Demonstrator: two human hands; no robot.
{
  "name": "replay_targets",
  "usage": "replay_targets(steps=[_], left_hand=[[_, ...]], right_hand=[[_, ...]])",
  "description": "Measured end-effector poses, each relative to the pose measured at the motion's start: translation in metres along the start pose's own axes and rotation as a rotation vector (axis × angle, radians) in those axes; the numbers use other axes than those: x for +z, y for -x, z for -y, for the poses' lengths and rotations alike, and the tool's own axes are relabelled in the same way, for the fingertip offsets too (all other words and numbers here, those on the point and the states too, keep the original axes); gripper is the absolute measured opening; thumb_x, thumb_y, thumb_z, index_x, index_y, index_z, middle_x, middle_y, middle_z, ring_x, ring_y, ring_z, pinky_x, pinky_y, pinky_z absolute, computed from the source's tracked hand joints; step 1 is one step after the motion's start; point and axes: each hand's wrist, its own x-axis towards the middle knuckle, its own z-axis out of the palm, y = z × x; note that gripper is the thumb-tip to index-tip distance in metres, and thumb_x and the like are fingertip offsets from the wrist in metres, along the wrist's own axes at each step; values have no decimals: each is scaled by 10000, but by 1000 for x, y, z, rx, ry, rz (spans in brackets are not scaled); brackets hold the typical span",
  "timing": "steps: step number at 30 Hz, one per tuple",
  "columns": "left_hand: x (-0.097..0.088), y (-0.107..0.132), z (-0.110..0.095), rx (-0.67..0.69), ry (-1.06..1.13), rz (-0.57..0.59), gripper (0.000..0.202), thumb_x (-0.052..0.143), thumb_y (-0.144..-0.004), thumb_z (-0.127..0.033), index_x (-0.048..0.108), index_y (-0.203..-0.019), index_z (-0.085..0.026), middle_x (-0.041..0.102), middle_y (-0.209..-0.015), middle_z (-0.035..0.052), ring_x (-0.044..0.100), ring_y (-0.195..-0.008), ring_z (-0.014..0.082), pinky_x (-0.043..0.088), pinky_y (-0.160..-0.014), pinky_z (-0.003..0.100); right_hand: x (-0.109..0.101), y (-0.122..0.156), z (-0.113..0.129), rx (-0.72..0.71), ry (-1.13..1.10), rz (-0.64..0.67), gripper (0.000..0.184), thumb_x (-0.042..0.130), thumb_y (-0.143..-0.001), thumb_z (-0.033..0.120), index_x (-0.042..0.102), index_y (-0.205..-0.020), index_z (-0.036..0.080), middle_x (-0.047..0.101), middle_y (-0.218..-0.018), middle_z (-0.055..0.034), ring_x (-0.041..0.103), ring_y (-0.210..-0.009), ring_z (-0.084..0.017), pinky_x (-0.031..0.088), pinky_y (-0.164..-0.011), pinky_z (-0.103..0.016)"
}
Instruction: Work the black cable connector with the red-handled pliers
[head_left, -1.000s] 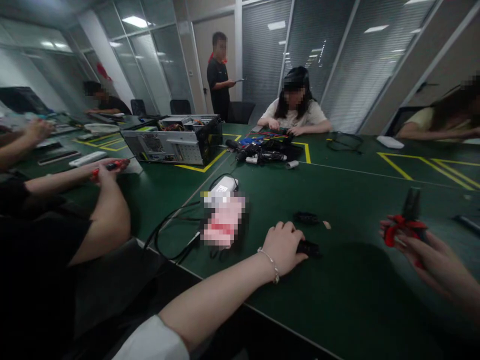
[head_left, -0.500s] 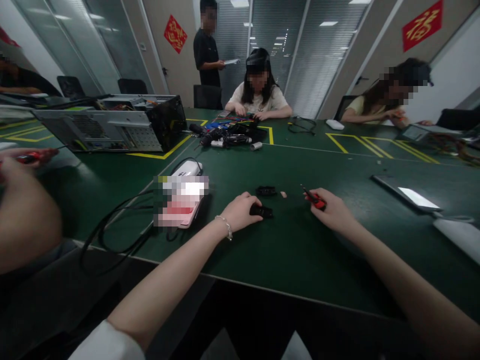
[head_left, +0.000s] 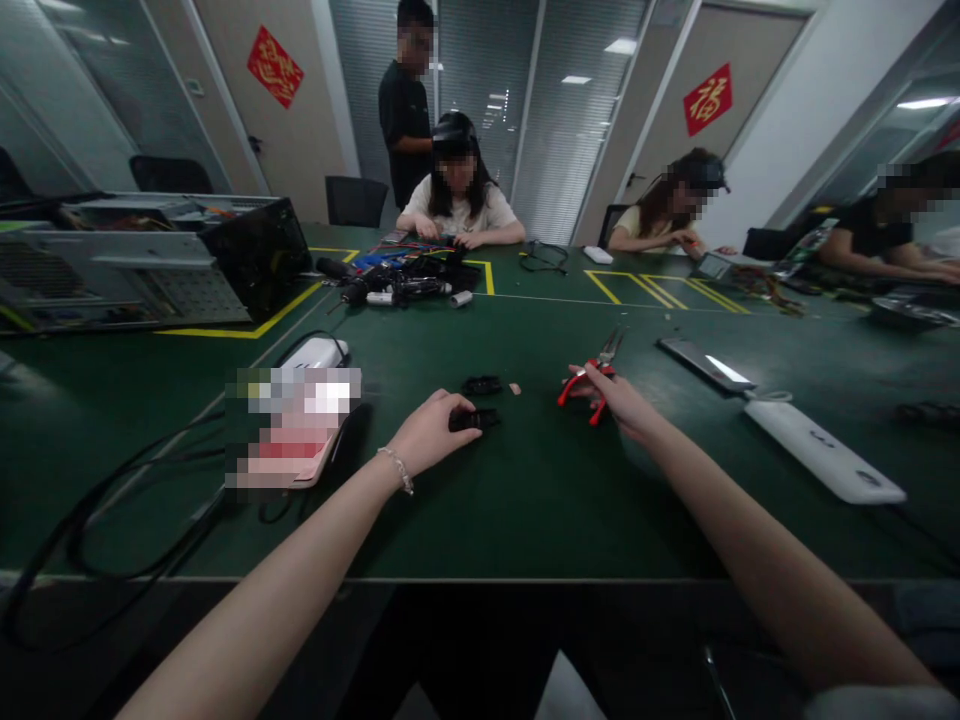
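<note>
My left hand (head_left: 429,432) has its thumb and fingers closed around a small black plastic part (head_left: 486,418) on the green table. Just beyond it lies a second small black part (head_left: 481,385), with a tiny pinkish piece (head_left: 514,389) to its right. My right hand (head_left: 611,395) grips a pair of red-handled pliers (head_left: 606,366) above the table. The pliers' metal jaws point away from me, slightly apart, and their red handles are spread. Part of my right fingers is hidden behind the handles.
On the left, a pink phone-like object (head_left: 289,465), partly blurred out, rests by a white power strip (head_left: 319,352) and black cables. An open computer case (head_left: 150,262) stands farther back. To the right lie a phone (head_left: 705,366) and a white device (head_left: 825,450). Several people work around the table.
The pliers in my right hand have turned, so their jaws now point away and the red handles show apart. My left hand keeps the black part. The view has swung right.
</note>
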Motion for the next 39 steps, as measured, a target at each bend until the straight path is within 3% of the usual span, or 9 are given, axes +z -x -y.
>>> replay_targets(steps=[6,9,11,16,21,25,29,33,39], left_hand=[[-2,0,-3,-16,8,3,388,577,-692,-457,586,-1004,-227,512,-1027,51,551,-873,205,454,-777,354],[-2,1,-3,-21,37,0,397,583,-689,-458,589,-1007,-220,515,-1034,57,547,-874,205,453,-784,362],[-2,1,-2,-24,76,-5,406,593,-682,-458,590,-1006,-214,517,-1052,62,542,-891,208,447,-798,366],[-2,1,-3,-65,222,-12,446,638,-656,-437,563,-1026,-199,557,-1072,69,544,-895,204,448,-787,357],[0,0,-3,-86,354,-7,422,651,-666,-380,541,-1027,-192,580,-1081,64,558,-920,194,446,-804,346],[1,-1,-5,-77,368,-19,415,654,-669,-371,542,-1023,-186,581,-1090,64,550,-960,196,431,-846,343],[-2,1,-10,-71,345,-22,402,639,-686,-358,535,-1036,-190,585,-1077,59,556,-943,194,441,-822,340],[-7,4,-16,-74,282,-16,365,632,-691,-330,543,-1018,-193,581,-1068,54,556,-931,199,448,-801,344],[-7,5,-18,-77,261,-21,360,631,-687,-316,541,-1012,-190,569,-1068,51,548,-930,200,450,-782,339]], right_hand=[[4,5,7,28,-402,128,252,412,-855,367,534,-1026,227,616,-1099,-64,590,-963,-184,509,-699,-308],[3,9,14,50,-535,200,295,306,-888,361,534,-988,203,622,-1081,-74,558,-1033,-177,485,-810,-330],[2,13,19,43,-504,245,329,277,-884,378,533,-979,194,610,-1102,-92,528,-1079,-187,462,-859,-358],[6,22,24,-100,-135,336,516,179,-864,469,442,-1204,183,551,-1183,-145,471,-1145,-237,438,-877,-452],[12,24,19,-222,23,234,569,231,-854,510,229,-1362,255,610,-1062,-99,562,-1019,-227,470,-808,-419],[9,26,19,-460,501,97,546,451,-789,488,408,-1276,244,600,-1033,-87,545,-985,-246,429,-834,-432],[9,29,19,-654,910,40,441,536,-740,418,509,-1138,231,575,-1025,-83,523,-944,-253,442,-777,-431],[16,33,18,-740,1085,24,307,553,-714,318,542,-1012,245,562,-1002,-81,505,-930,-264,459,-698,-406],[24,37,16,-817,1122,11,357,547,-709,290,533,-1062,243,553,-1020,-88,496,-937,-264,457,-704,-404]])
